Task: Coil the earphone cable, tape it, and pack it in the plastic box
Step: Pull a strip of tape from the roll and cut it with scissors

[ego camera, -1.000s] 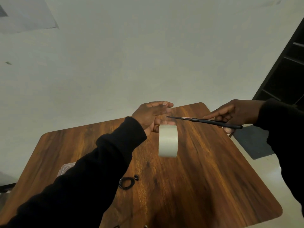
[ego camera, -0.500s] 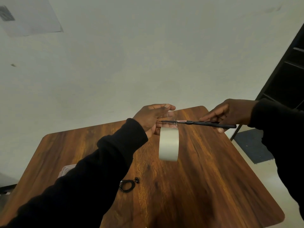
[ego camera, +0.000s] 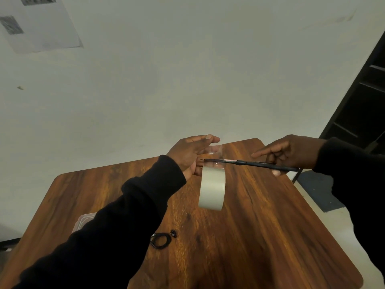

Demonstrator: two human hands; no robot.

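Earphone cable (ego camera: 160, 241) is sitting coiled up in a little black loop on the wooden table (ego camera: 260, 236), near the middle-front, with the buds at its right side, right next to our left sleeve (ego camera: 116, 232). Nothing's touching it.

Only one view here, from the head cam. Our left hand (ego camera: 188, 156) is up over the far part of the table, fingers mostly stretched out, with the fingertips pinching the loose end of a clear strip of tape (ego camera: 215, 148). The tape roll (ego camera: 212, 188) hangs below that strip in the air, above the table, well apart from the cable.

Our right hand (ego camera: 291, 152) is gripping the scissors (ego camera: 250, 163) by the handle end, index finger pointing out along them toward the left hand. The blades lie roughly level and cross the strip just above the roll. We can't tell how far apart the blades are, they look like one thin dark line.

The plastic box (ego camera: 85, 221) peeks out at the left side of the table, mostly hidden behind our left sleeve.
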